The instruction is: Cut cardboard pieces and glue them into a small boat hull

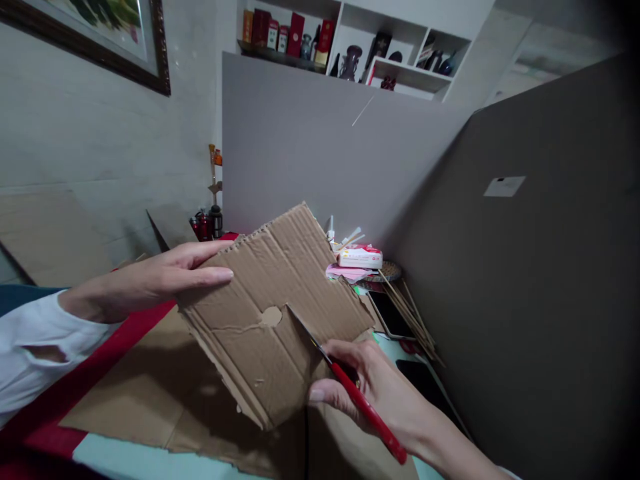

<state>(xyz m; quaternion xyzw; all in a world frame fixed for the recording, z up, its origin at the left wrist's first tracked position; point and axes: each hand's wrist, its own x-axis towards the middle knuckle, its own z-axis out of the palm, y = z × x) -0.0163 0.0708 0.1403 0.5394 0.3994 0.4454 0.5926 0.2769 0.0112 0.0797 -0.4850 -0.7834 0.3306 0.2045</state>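
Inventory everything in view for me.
Cardboard piece: one, brown, centre
Cutting tool: one, red handle, at cardboard piece
Cardboard sheet: one, brown, below
Cloth: one, red, left
Tabletop: one, pale green, front
Tissue pack: one, mostly white, behind
Sticks: several, tan, right
Flat objects: two, dark, right
Panels: two, grey, back and right
Framed picture: one, brown frame, upper left
Shelf unit: one, white, top
Boxes: several, mostly red, shelf unit
Left hand: one, white sleeve, at cardboard piece's left edge
Right hand: one, holding cutting tool
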